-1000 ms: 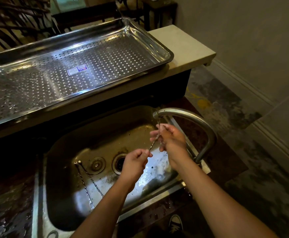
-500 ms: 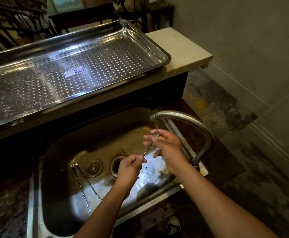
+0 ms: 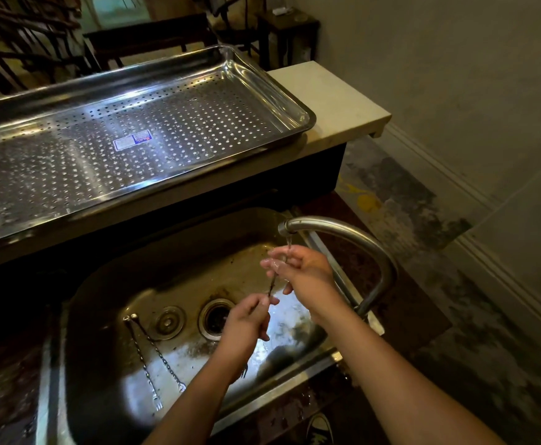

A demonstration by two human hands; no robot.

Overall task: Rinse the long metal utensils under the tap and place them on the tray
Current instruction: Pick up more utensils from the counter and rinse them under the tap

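Both hands' fingers closed on thin utensil (image 3: pixel 272 285) under tap (image 3: pixel 336 229), left hand (image 3: pixel 246 322), right hand (image 3: pixel 301 268), utensil's ends hidden

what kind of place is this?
Probably a restaurant or bar wash-up area: a steel sink with running tap, a large perforated draining tray on the counter, dark chairs behind.

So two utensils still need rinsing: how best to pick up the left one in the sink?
Pinch the left utensil mid-shaft from above. It lies flat on the sink floor, thin and twisted, so the twist should give grip; the forked end points toward you, round end away.
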